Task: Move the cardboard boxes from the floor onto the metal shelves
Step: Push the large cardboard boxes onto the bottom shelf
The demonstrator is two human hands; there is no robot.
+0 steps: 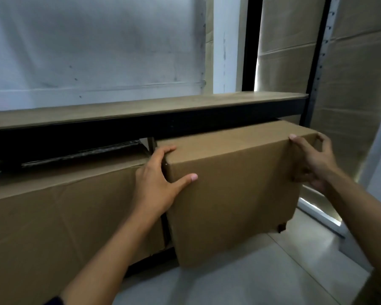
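Observation:
A plain brown cardboard box (233,194) sticks partway out of the lower level of the metal shelf, under a black crossbeam (141,126) topped by a wooden shelf board (119,107). My left hand (156,181) grips the box's upper left corner, fingers over the top edge and thumb flat on the front face. My right hand (312,161) holds the upper right corner, fingers hooked over the top. A larger cardboard box (59,219) sits on the same level, right beside it on the left.
A black upright post (317,69) of the shelf rises at the right, with tall cardboard sheets (356,73) behind it. A pale wall (92,45) shows above the shelf board. Light tiled floor (251,280) lies below the box.

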